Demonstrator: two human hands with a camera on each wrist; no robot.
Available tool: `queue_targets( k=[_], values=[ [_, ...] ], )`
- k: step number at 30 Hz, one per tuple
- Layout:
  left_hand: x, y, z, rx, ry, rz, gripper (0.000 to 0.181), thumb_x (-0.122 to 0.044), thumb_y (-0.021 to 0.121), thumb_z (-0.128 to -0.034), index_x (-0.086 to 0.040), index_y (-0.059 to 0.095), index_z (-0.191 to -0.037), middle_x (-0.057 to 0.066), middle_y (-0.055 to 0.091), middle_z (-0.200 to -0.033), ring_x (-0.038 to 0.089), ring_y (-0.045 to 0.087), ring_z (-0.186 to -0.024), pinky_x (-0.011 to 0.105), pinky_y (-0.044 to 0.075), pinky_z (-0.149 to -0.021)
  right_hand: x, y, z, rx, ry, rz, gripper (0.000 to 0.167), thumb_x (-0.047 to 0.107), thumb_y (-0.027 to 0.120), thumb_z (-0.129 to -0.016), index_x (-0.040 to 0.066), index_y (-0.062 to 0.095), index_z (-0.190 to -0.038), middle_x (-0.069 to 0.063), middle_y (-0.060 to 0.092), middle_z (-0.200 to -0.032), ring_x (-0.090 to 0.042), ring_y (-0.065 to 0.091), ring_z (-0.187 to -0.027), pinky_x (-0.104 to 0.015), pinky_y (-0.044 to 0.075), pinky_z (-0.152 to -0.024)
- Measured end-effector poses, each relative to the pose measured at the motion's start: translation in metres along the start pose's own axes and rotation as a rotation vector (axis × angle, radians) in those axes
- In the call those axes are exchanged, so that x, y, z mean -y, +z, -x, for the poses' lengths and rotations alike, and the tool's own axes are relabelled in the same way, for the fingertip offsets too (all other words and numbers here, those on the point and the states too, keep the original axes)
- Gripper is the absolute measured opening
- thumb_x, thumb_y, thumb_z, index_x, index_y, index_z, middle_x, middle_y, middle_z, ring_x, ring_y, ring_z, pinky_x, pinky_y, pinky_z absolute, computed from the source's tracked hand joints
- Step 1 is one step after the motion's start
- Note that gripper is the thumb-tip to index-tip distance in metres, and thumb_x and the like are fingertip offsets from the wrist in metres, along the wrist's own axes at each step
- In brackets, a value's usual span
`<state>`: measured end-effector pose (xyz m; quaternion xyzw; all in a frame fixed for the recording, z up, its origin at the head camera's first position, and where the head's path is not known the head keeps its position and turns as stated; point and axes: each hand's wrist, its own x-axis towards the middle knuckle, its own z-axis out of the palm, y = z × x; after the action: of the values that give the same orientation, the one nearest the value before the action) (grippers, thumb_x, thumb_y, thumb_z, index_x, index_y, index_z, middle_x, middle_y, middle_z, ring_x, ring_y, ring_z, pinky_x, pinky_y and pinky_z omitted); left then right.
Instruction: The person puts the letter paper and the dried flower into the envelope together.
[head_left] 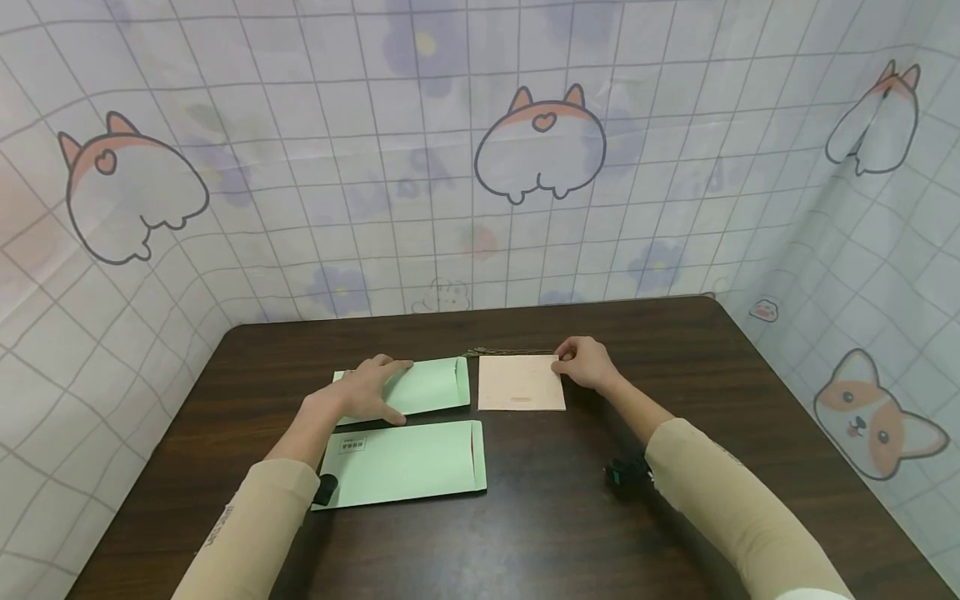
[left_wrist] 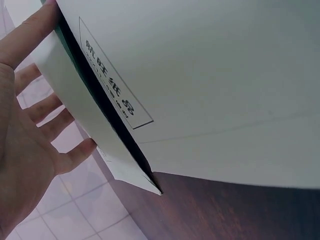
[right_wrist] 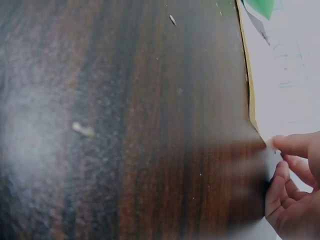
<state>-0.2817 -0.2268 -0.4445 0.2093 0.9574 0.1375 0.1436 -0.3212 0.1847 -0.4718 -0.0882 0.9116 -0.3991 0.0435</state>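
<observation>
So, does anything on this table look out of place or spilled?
Slightly: in the right wrist view, a few small pale flecks lie loose on the table. What they are is unclear, but they look like stray litter among the envelopes.

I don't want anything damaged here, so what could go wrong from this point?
The beige paper might crease, since the right hand pinches it near one corner. Lifting or sliding it could disturb the thin strands right behind it. The left hand, resting on the far green envelope, may push that askew.
</observation>
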Motion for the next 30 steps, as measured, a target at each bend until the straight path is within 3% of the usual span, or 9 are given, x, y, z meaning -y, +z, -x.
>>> queue_targets(
  k=[11, 19, 30],
  values=[
    [0.0, 0.0, 0.0, -0.001, -0.003, 0.002, 0.099, -0.044, 0.087, -0.0827, -0.014, 0.035, -0.161, 0.022, 0.035, -0.156, 0.045, 0.035, -0.142, 0.077, 0.026, -0.105, -0.005, -0.009, 0.002, 0.079, 0.076, -0.305, 0.024, 0.01, 0.06, -0.104, -0.009, 0.063, -0.119, -0.019, 0.066, -0.101, -0.027, 0.064, -0.086, -0.038, 0.058, -0.077],
    [-0.003, -0.001, 0.0, 0.006, -0.01, 0.009, 0.098, -0.042, 0.086, -0.0835, -0.014, 0.034, -0.162, 0.023, 0.034, -0.156, 0.046, 0.034, -0.142, 0.076, 0.029, -0.104, -0.007, -0.011, -0.003, 0.097, 0.14, -0.485, 0.028, 0.009, 0.061, -0.104, -0.01, 0.061, -0.125, -0.014, 0.064, -0.102, -0.022, 0.063, -0.087, -0.033, 0.058, -0.081],
    [-0.003, -0.002, -0.001, 0.003, -0.003, 0.007, 0.099, -0.041, 0.087, -0.083, -0.013, 0.034, -0.161, 0.024, 0.034, -0.155, 0.047, 0.035, -0.141, 0.077, 0.029, -0.103, 0.001, -0.013, -0.005, 0.065, 0.137, -0.583, 0.028, 0.005, 0.06, -0.104, -0.013, 0.058, -0.126, -0.013, 0.062, -0.102, -0.017, 0.064, -0.082, -0.034, 0.058, -0.083]
  ],
)
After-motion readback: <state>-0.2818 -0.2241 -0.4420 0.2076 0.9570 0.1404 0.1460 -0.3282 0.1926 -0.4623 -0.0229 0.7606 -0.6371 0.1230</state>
